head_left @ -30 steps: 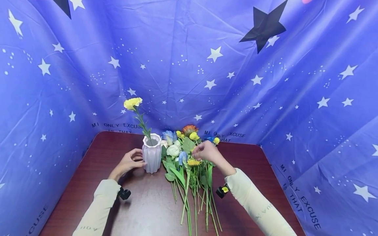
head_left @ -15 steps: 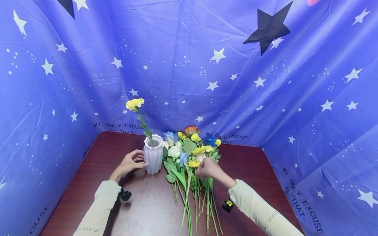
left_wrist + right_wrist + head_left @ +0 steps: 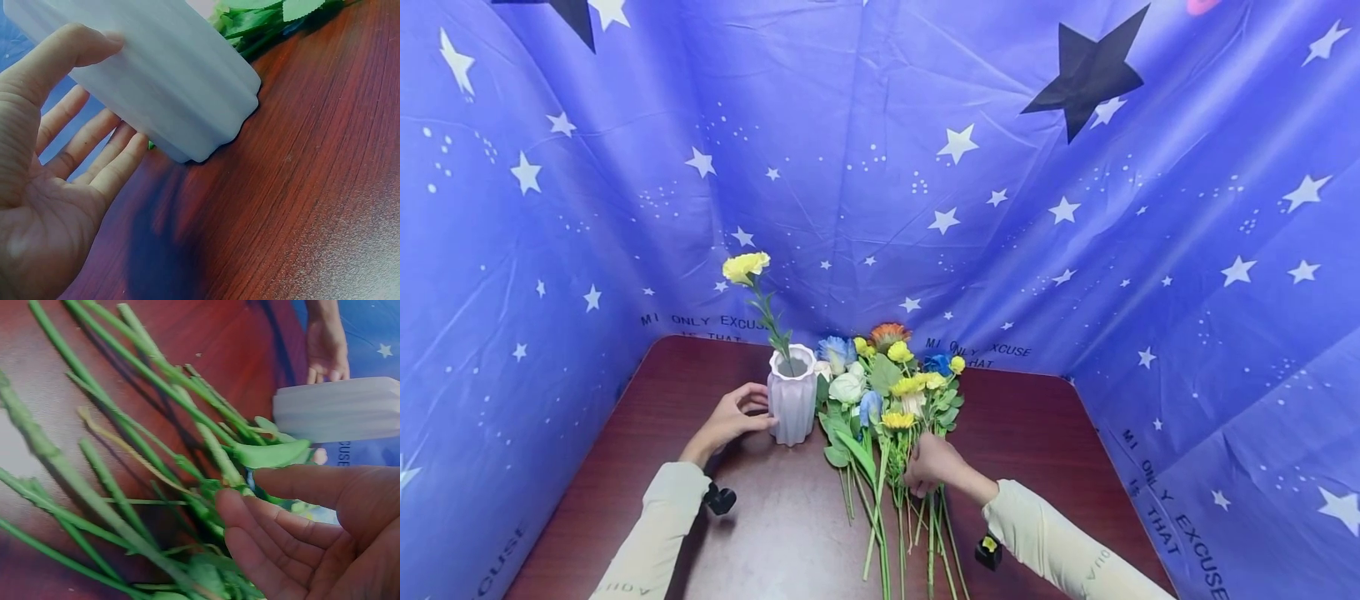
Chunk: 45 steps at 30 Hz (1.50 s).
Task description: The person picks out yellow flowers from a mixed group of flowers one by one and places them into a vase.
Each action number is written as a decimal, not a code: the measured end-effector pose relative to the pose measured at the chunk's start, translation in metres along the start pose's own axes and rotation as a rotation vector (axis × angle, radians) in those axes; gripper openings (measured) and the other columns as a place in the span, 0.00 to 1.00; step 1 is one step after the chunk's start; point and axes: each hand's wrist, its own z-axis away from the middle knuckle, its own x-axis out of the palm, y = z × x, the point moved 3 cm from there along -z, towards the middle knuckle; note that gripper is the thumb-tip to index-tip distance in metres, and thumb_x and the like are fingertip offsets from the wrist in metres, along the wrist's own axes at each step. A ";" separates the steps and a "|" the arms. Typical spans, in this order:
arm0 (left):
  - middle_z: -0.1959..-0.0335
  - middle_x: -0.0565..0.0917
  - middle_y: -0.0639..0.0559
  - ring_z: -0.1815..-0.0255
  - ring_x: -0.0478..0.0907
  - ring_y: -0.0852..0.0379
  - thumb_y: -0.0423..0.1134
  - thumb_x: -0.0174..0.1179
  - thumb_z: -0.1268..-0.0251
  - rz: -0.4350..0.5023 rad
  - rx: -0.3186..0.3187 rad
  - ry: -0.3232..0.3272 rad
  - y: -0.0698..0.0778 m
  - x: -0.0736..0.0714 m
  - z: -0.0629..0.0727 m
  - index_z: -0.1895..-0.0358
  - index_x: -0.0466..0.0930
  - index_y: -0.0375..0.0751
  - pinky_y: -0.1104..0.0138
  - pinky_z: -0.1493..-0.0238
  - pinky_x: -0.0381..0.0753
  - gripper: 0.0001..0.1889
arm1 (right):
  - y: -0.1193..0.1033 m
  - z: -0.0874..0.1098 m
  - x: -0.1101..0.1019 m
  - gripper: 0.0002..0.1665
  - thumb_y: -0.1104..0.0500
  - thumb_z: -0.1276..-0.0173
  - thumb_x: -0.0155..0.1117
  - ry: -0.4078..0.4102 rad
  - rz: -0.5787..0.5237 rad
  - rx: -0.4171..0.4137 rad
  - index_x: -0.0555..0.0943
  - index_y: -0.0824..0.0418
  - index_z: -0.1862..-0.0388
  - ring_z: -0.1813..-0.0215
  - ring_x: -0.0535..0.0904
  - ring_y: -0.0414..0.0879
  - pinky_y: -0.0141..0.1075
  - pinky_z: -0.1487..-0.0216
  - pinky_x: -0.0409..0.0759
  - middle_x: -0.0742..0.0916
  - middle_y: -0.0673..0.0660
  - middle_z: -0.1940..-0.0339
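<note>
A pale lilac fluted vase (image 3: 792,404) stands upright on the table, holding one yellow carnation (image 3: 747,267) on a leafy stem. My left hand (image 3: 735,419) holds the vase from its left side, the thumb (image 3: 94,47) across its wall and the fingers at its left edge. Several artificial flowers lie in a bundle right of the vase, among them a yellow flower (image 3: 898,421), a white rose (image 3: 847,386) and an orange flower (image 3: 890,335). Over their stems is my right hand (image 3: 934,464). In the right wrist view, its thumb and forefinger are apart at a thick green stem (image 3: 215,450).
The dark red wooden table (image 3: 1022,433) has rounded far corners. A blue star-printed cloth (image 3: 880,192) hangs behind and at both sides. Loose green stems (image 3: 883,550) point toward the table's near edge. A black wrist camera (image 3: 721,499) sits at the left cuff.
My right hand has moved from among the blossoms down to the stems, uncovering yellow flowers. The left hand stays on the vase. The head view has shifted slightly.
</note>
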 end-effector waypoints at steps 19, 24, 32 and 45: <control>0.52 0.81 0.39 0.55 0.81 0.62 0.25 0.74 0.48 -0.008 -0.013 0.006 -0.001 0.000 0.002 0.43 0.73 0.23 0.73 0.52 0.83 0.28 | 0.021 0.006 0.019 0.12 0.68 0.46 0.78 0.001 -0.028 0.064 0.84 0.69 0.84 0.83 0.85 0.55 0.47 0.75 0.87 0.86 0.62 0.86; 0.51 0.81 0.38 0.54 0.81 0.62 0.25 0.73 0.47 -0.005 -0.006 0.003 -0.002 -0.001 0.002 0.43 0.73 0.23 0.73 0.52 0.83 0.28 | 0.021 0.007 0.023 0.12 0.66 0.44 0.79 -0.001 -0.020 0.055 0.85 0.68 0.83 0.83 0.85 0.52 0.45 0.76 0.87 0.86 0.62 0.86; 0.53 0.81 0.46 0.55 0.82 0.62 0.25 0.74 0.47 -0.003 -0.001 0.010 -0.002 0.000 0.001 0.43 0.73 0.24 0.73 0.52 0.83 0.28 | 0.022 0.006 0.035 0.17 0.63 0.45 0.80 0.094 0.100 0.046 0.83 0.63 0.88 0.85 0.84 0.51 0.43 0.81 0.84 0.84 0.57 0.90; 0.54 0.81 0.45 0.54 0.82 0.61 0.26 0.74 0.47 -0.015 -0.015 0.016 -0.002 0.000 0.001 0.43 0.73 0.25 0.73 0.53 0.84 0.28 | 0.021 0.007 0.039 0.16 0.65 0.46 0.79 0.133 0.117 0.072 0.83 0.62 0.89 0.84 0.85 0.52 0.42 0.82 0.83 0.84 0.56 0.90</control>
